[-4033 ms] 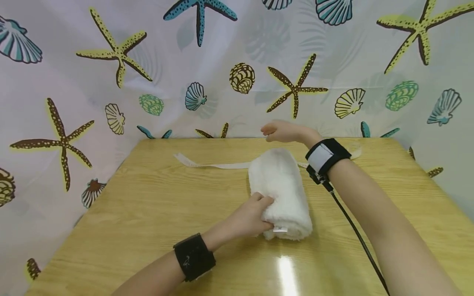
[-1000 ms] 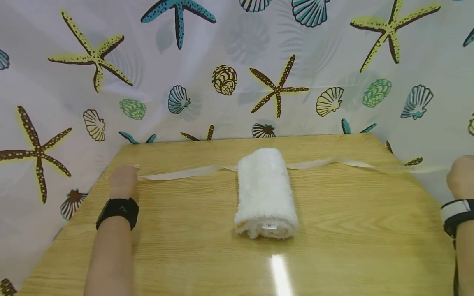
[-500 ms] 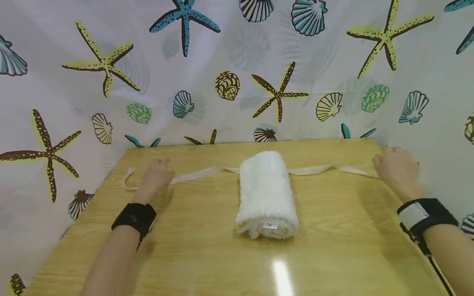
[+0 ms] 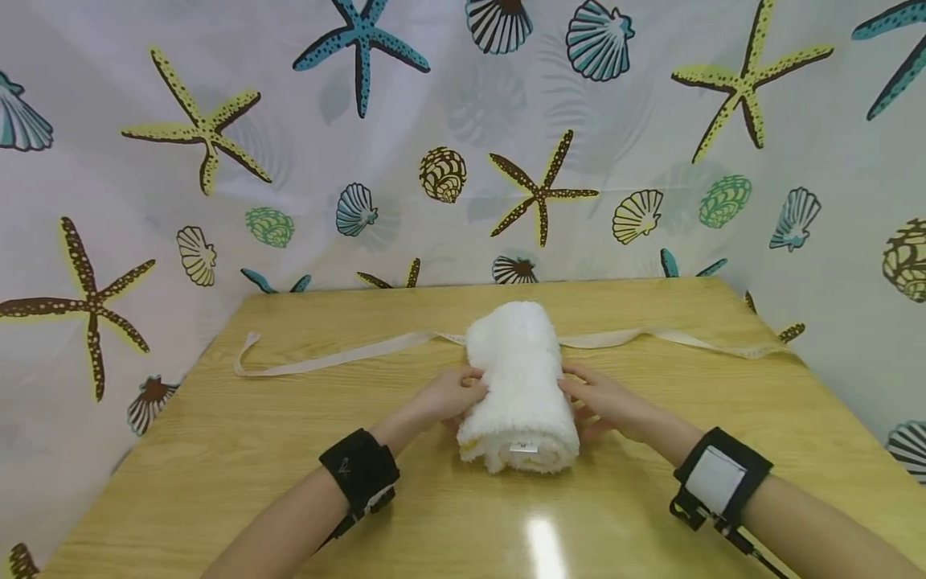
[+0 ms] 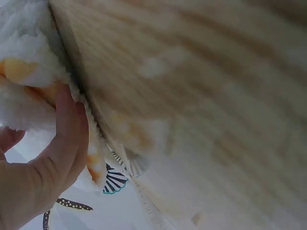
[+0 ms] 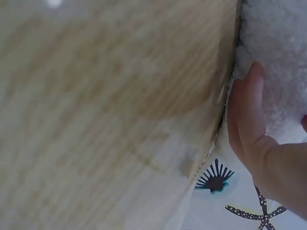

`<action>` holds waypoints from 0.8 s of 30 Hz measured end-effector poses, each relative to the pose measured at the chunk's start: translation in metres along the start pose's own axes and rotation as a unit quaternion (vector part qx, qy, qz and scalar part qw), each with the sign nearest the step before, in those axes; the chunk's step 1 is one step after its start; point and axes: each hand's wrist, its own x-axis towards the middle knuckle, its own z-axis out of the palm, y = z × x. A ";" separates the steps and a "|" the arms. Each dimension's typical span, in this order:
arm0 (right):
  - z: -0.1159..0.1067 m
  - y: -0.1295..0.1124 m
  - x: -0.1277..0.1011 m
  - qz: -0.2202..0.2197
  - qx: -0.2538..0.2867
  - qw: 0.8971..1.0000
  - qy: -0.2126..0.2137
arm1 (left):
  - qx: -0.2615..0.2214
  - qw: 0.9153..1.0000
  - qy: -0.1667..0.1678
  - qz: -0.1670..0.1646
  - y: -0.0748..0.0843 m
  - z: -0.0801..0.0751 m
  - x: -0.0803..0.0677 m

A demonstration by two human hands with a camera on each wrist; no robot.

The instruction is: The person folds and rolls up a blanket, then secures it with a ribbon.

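Hidden: both wrist views blurred; table grain smeared, only part of each hand shows. Ribbon under towel not visible where they cross.
Towel [image 4: 519, 384]: white, fluffy, rolled lengthwise; small tag on near end; sits mid-table, long axis pointing away from person. Orange-yellow patch at roll end in left wrist view [image 5: 19, 72].
Ribbon [image 4: 340, 354]: pale, flat on table, runs L–R, passing under far part of towel.
Left hand [image 4: 452, 396]: fingers straight, together, pressed against towel's left side.
Right hand [image 4: 604, 404]: fingers straight, together, pressed against towel's right side; thumb mostly out of sight.
Table [image 4: 253, 450]: light wood, glare spot near front edge.
Backdrop [image 4: 217, 161]: curtain w/ starfish & shells.
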 end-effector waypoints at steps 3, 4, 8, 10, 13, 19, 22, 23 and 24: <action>0.008 0.002 -0.002 0.006 0.054 0.998 -0.007 | -0.021 1.000 -0.009 -0.020 -0.001 0.004 0.001; 0.010 0.004 -0.001 0.002 0.080 0.997 -0.017 | -0.034 0.999 -0.014 -0.025 -0.001 0.005 0.001; 0.017 0.006 -0.004 -0.014 0.179 0.983 -0.041 | -0.099 0.994 -0.030 -0.029 0.001 0.010 0.001; 0.020 0.005 -0.007 -0.023 0.202 0.978 -0.040 | -0.128 0.991 -0.031 -0.022 0.002 0.012 -0.001; 0.023 -0.003 -0.018 -0.037 0.201 0.978 -0.027 | -0.167 0.985 -0.031 -0.008 0.008 0.014 -0.009; 0.009 -0.034 -0.031 -0.087 0.170 0.982 -0.010 | -0.191 0.981 -0.012 0.033 0.044 -0.002 -0.021; -0.003 -0.055 -0.022 -0.114 0.157 0.981 0.001 | -0.192 0.980 0.004 0.048 0.064 -0.020 -0.014; -0.006 -0.062 -0.017 -0.122 0.154 0.981 0.006 | -0.190 0.980 0.009 0.052 0.069 -0.025 -0.010; -0.010 -0.068 -0.011 -0.126 0.152 0.980 0.013 | -0.189 0.980 0.016 0.056 0.074 -0.031 -0.005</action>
